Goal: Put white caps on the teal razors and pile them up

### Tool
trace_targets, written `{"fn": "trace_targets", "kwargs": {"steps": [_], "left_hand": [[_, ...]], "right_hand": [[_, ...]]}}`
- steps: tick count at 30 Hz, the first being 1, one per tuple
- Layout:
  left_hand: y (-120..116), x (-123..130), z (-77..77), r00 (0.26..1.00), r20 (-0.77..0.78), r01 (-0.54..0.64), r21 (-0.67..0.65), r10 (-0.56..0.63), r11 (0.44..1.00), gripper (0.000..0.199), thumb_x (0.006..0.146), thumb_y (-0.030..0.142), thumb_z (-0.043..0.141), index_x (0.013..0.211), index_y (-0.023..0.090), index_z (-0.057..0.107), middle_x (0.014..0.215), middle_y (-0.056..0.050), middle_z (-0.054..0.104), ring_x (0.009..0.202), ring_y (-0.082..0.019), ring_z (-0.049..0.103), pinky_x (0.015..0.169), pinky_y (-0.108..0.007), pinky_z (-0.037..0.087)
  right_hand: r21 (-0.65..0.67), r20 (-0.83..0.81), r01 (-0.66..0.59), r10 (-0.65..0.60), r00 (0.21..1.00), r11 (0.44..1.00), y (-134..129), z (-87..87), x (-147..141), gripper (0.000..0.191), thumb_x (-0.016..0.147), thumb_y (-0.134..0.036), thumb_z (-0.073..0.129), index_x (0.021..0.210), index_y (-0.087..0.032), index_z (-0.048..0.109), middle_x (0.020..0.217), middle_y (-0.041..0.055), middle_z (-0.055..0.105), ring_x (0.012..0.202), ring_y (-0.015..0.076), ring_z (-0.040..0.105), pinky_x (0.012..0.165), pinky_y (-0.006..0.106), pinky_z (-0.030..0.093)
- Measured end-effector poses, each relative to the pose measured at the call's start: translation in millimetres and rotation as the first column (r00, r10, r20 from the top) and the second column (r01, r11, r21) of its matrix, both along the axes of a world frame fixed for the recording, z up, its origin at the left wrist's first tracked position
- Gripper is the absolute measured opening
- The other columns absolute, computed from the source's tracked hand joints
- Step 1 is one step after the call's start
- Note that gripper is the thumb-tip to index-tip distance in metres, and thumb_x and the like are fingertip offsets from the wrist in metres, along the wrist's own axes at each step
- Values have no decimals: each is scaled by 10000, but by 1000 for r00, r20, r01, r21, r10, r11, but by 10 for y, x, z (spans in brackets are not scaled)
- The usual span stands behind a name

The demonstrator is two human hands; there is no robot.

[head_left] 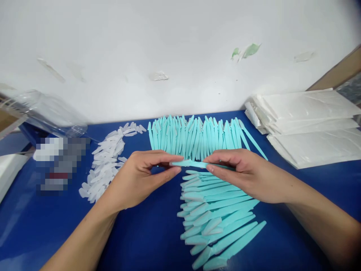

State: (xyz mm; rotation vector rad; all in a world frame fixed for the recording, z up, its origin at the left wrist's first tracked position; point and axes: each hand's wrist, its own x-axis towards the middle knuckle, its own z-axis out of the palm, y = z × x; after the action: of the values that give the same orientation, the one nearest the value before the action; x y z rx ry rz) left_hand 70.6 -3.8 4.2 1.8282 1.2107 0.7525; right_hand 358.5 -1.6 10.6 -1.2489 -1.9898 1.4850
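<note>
A turquoise eyebrow razor [194,163] is held level between my two hands, above the blue tabletop. My left hand [139,177] pinches its head end between thumb and fingers; whether a cap sits on the blade there, I cannot tell. My right hand [248,171] grips the handle from the other side. Beneath and in front of the hands lies a fanned pile of turquoise razors [214,210], with pale covers on their heads. Behind them is an upright-pointing row of razors [194,135]. Left of my left hand spreads a heap of translucent white caps [105,162].
Flat white packets [313,113] are stacked at the right rear. A clear plastic bag [53,111] lies at the left rear, near a pixelated patch. A white wall [180,49] with peeling marks rises behind the blue table [146,233].
</note>
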Motion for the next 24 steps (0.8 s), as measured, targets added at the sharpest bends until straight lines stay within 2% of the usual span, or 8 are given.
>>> {"fn": "trace_targets", "kwargs": {"steps": [3, 5, 7, 10, 12, 15, 21, 24], "left_hand": [[47, -104, 47, 998, -58, -3, 46, 6, 999, 153, 945, 330, 808, 1076, 308, 884, 918, -2, 811, 763, -135, 710, 660, -211, 559], [86, -171, 47, 995, -10, -98, -50, 98, 994, 132, 942, 378, 817, 1007, 288, 888, 868, -8, 809, 775, -143, 719, 701, -216, 578], [119, -202, 17, 980, 88, -156, -203, 176, 967, 171, 939, 423, 820, 933, 264, 882, 807, -12, 800, 757, -142, 718, 706, -214, 587], [139, -172, -46, 950, 237, -100, -392, 205, 915, 204, 921, 431, 841, 881, 233, 871, 776, -18, 792, 711, -128, 706, 660, -199, 571], [133, -121, -71, 941, 276, -51, -451, 194, 891, 208, 914, 417, 852, 867, 216, 869, 772, -23, 791, 702, -124, 706, 657, -197, 564], [113, -43, -76, 953, 263, -14, -464, 153, 886, 241, 929, 429, 834, 835, 208, 860, 767, -25, 789, 708, -126, 705, 669, -202, 561], [38, 92, -71, 982, 178, 23, -441, 62, 897, 303, 970, 475, 769, 822, 222, 846, 748, -12, 784, 693, -129, 685, 676, -218, 548], [-18, 147, -46, 996, 94, 26, -379, 11, 925, 282, 993, 466, 735, 868, 243, 852, 774, 2, 777, 723, -133, 675, 683, -223, 523]], "right_hand": [[-45, 32, 7, -6, 999, 999, 41, -3, 43, 274, 1006, -479, 666, 1085, -244, 781, 696, -48, 485, 572, 113, 343, 503, 254, 315], [-71, 73, 40, -34, 997, 997, 67, -14, 76, 376, 1009, -542, 635, 1180, -239, 777, 637, -63, 386, 542, 117, 273, 468, 264, 258], [-84, 97, 58, -50, 994, 995, 81, -23, 98, 451, 1011, -585, 605, 1239, -231, 768, 629, -62, 369, 537, 122, 258, 457, 271, 241], [-82, 101, 64, -55, 993, 995, 79, -30, 104, 445, 1003, -590, 605, 1229, -246, 777, 651, -48, 416, 545, 127, 283, 460, 272, 258], [-86, 90, 57, -49, 995, 995, 75, -34, 102, 407, 988, -570, 631, 1194, -256, 786, 684, -33, 478, 560, 132, 322, 477, 276, 289], [-97, 63, 33, -27, 998, 995, 78, -42, 101, 323, 957, -525, 684, 1114, -263, 790, 772, -12, 556, 609, 140, 384, 526, 280, 331], [-91, 16, -50, 52, 999, 995, 61, -27, 41, 200, 1004, -439, 658, 1003, -274, 769, 794, -25, 552, 661, 141, 420, 585, 278, 354], [7, 16, -61, 61, 998, 998, 34, -6, -1, 240, 1025, -397, 645, 868, -236, 730, 780, -26, 578, 679, 135, 467, 605, 274, 376]]}}
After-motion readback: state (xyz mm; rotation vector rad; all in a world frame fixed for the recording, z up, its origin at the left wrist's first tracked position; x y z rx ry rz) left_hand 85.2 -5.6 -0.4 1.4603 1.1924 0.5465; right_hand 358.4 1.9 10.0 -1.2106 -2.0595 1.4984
